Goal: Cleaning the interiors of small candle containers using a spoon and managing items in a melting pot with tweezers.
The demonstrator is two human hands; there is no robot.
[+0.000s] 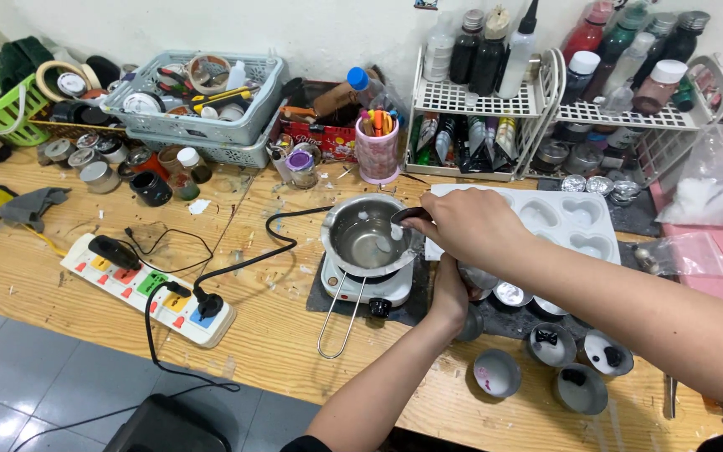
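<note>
While the right hand [470, 226] reaches over it, the steel pot [368, 237] sits just left.

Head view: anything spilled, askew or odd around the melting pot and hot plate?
Nothing is tipped. The metal pot sits level on the small hot plate, white lumps in its liquid. Pale splatters mark the wooden table around it. The right hand holds a dark tool at the rim; the left hand reaches beneath it.

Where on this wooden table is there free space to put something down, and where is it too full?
Bare wood lies on the table between the power strip and the small hot plate, crossed only by cables. Crowded: the back edge with baskets and jars, and around the small tins under both arms.
</note>
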